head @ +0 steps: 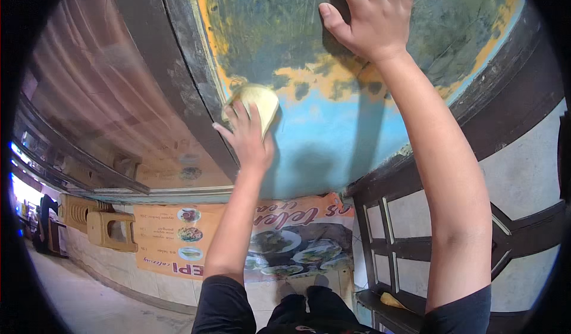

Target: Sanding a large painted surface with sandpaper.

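Note:
My left hand (250, 138) presses a pale yellow pad (263, 104), perhaps a sponge or folded cloth, against the wall beside the dark frame. Its fingers lie spread over the pad; whether they grip it cannot be told. The wall surface (321, 129) is light blue low down, with orange patches and a large dark, scuffed area (276, 31) above. Higher up on the right, my right hand (374, 17) rests on the dark area with spread fingers, holding nothing. The fingertips reach the top edge of the view.
A dark window frame (187, 75) with reflecting glass (102, 89) stands at left. A printed food banner (171, 240) spreads below, with plastic stools (111, 229) beside it. Dark lattice woodwork (397, 245) is at right; a yellowish object (392, 300) lies on its ledge.

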Motion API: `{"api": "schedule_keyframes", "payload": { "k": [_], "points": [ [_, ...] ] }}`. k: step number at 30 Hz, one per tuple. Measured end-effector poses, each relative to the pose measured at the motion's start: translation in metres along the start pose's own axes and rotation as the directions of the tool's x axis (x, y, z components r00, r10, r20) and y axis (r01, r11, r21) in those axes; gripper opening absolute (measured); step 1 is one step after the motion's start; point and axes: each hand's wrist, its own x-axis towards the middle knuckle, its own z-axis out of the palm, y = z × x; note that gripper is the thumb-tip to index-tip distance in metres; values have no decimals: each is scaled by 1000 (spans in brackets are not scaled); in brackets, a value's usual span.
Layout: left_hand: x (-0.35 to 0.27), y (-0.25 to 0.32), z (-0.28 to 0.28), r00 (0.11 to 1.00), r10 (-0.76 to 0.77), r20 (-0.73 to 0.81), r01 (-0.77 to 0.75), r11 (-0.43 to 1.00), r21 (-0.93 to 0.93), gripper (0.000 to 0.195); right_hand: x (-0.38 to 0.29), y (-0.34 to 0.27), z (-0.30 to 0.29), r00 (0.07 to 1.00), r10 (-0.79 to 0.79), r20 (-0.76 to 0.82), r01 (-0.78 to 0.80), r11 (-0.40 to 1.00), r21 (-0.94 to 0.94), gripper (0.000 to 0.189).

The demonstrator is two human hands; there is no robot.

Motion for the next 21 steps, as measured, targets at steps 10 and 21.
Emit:
{"api": "schedule_keyframes", "payload": {
  "k": [10, 21],
  "points": [
    [-3, 37, 24, 987, 23, 157, -17, 999, -39, 86, -3, 3, 0, 1000, 16, 23, -16, 999, 41, 57],
    [-27, 28, 38, 986, 43, 163, -38, 999, -36, 91, 1, 3, 12, 1000, 9, 24, -9, 1000, 11, 57]
  ]
}}
